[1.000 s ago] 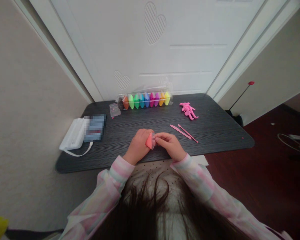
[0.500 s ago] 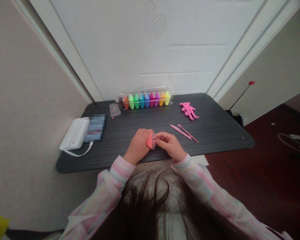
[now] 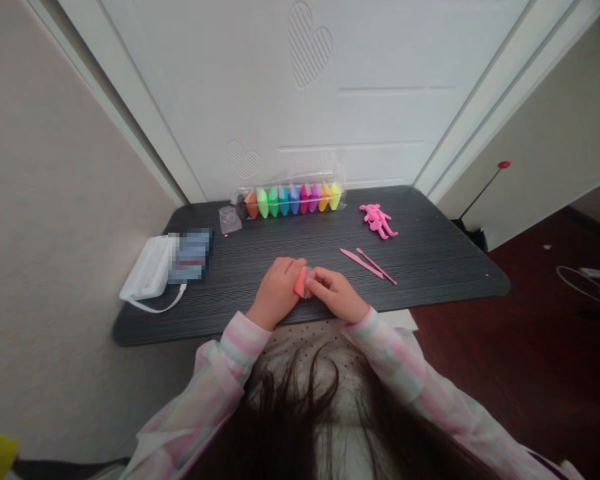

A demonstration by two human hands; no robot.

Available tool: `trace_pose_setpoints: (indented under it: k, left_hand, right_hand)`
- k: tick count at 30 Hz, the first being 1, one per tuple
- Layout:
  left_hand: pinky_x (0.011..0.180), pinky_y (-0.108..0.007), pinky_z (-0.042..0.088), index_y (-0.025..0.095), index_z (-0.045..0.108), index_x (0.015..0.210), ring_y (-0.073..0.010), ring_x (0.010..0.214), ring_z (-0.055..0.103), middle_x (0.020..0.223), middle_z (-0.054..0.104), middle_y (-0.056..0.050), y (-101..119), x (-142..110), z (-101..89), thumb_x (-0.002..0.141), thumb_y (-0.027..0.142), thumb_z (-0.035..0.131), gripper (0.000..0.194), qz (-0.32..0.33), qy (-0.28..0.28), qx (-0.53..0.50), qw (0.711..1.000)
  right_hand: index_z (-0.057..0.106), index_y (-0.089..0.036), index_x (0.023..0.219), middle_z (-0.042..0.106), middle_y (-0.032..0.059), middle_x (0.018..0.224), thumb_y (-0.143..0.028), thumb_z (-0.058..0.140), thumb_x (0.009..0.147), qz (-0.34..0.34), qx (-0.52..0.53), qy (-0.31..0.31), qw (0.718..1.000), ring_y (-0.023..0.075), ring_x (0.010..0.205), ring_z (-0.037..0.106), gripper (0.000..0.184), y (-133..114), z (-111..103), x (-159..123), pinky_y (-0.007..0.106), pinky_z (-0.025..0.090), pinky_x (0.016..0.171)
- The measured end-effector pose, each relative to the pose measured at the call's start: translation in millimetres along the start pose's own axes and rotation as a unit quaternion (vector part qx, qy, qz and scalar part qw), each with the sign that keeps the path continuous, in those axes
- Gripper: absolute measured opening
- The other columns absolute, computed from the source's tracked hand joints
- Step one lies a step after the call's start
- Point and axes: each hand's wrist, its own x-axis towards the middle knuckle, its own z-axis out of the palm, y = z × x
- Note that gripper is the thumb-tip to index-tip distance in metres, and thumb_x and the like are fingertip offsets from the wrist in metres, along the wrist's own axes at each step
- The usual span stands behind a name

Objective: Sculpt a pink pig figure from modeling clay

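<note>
Over the near edge of the black table [image 3: 430, 260], both my hands meet on a small salmon-pink clay piece in a clear wrapper [image 3: 301, 283]. My left hand [image 3: 277, 291] is curled round the clay from the left. My right hand [image 3: 336, 293] pinches the wrapper's edge on the right with its fingers closed. Two thin pink modelling tools [image 3: 367, 262] lie just right of my hands. A pink clay figure [image 3: 377, 221] lies farther back on the right.
A clear pack of several coloured clay pieces [image 3: 293, 199] stands at the table's back edge below the white door, a small clear bag [image 3: 229, 219] beside it. A white pouch with a strap [image 3: 149, 272] lies at the left. Dark floor lies to the right.
My right hand has slid a little left, closer against the clay and my left hand. The rest has stayed put.
</note>
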Motion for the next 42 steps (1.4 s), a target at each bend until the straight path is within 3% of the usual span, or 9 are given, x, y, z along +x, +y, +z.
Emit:
trace_pose_setpoints:
  k: [3,7,10,14,19,27,35,42]
  left_hand:
    - [0.081,-0.034,0.042,0.013,0.045,0.108,-0.0213,0.09,0.046,0.094,0.054,-0.01,0,0,1.0,0.077,0.017,0.043,0.031,0.007,-0.005,-0.008,1.0]
    - [0.092,-0.04,0.034,0.013,0.034,0.12,-0.0239,0.107,0.04,0.114,0.045,-0.014,1,-1,-2.6,0.071,0.017,0.05,0.051,0.004,0.042,-0.045,0.998]
    - [0.089,-0.04,0.035,0.013,0.043,0.107,-0.0229,0.103,0.043,0.107,0.05,-0.011,1,-2,-8.5,0.067,0.015,0.051,0.041,-0.022,0.084,-0.086,0.993]
    - [0.071,-0.031,0.043,0.018,0.049,0.076,-0.0161,0.075,0.05,0.075,0.056,-0.003,2,-2,-12.1,0.073,0.021,0.05,0.004,-0.031,0.042,-0.124,0.991]
    - [0.068,-0.03,0.043,0.017,0.05,0.072,-0.0161,0.072,0.05,0.072,0.056,-0.003,4,-2,-7.8,0.075,0.024,0.049,0.007,-0.029,0.032,-0.08,0.996]
    - [0.069,-0.031,0.042,0.016,0.053,0.075,-0.0172,0.074,0.051,0.075,0.058,-0.006,4,-3,-4.8,0.08,0.022,0.043,0.013,-0.038,0.027,-0.049,0.998]
    - [0.071,-0.03,0.043,0.017,0.053,0.078,-0.0163,0.076,0.052,0.077,0.058,-0.004,3,-4,-6.9,0.08,0.027,0.044,0.013,-0.06,0.026,-0.085,0.994]
    - [0.069,-0.029,0.044,0.015,0.053,0.078,-0.0163,0.073,0.053,0.076,0.06,-0.005,3,-4,-2.9,0.08,0.022,0.043,0.012,-0.057,0.033,-0.042,0.997]
  right_hand:
    - [0.048,-0.017,0.061,0.047,-0.0045,0.057,-0.019,0.043,0.078,-0.018,-0.095,0.01,0.995,0.0081,0.055,0.043,0.018,-1,1,-1,0.021,0.033,0.056]
    - [0.046,-0.017,0.062,0.046,-0.0044,0.058,-0.02,0.041,0.08,-0.018,-0.13,0.095,0.987,0.0084,0.055,0.042,0.019,0,2,1,0.02,0.031,0.055]
    - [0.047,-0.017,0.063,0.047,-0.0039,0.059,-0.021,0.04,0.081,-0.011,-0.148,0.132,0.98,0.0091,0.057,0.044,0.02,2,2,3,0.021,0.032,0.057]
    - [0.051,-0.017,0.067,0.052,-0.0021,0.064,-0.023,0.04,0.082,-0.022,-0.175,0.113,0.978,0.0102,0.061,0.047,0.019,4,3,4,0.021,0.034,0.059]
    - [0.054,-0.017,0.072,0.056,-0.0008,0.068,-0.023,0.04,0.083,-0.027,-0.2,0.092,0.975,0.011,0.064,0.051,0.019,4,4,3,0.021,0.035,0.061]
    - [0.05,-0.018,0.065,0.054,-0.0005,0.062,-0.022,0.039,0.082,-0.048,-0.276,0.117,0.953,0.0118,0.059,0.048,0.021,5,7,5,0.022,0.033,0.055]
    - [0.056,-0.018,0.081,0.062,0.0046,0.081,-0.017,0.039,0.082,-0.064,-0.347,0.082,0.932,0.0156,0.075,0.054,0.016,9,10,3,0.025,0.04,0.068]
    - [0.055,-0.017,0.079,0.061,0.006,0.081,-0.018,0.037,0.084,-0.063,-0.386,0.074,0.917,0.0157,0.075,0.054,0.019,6,11,3,0.026,0.039,0.068]
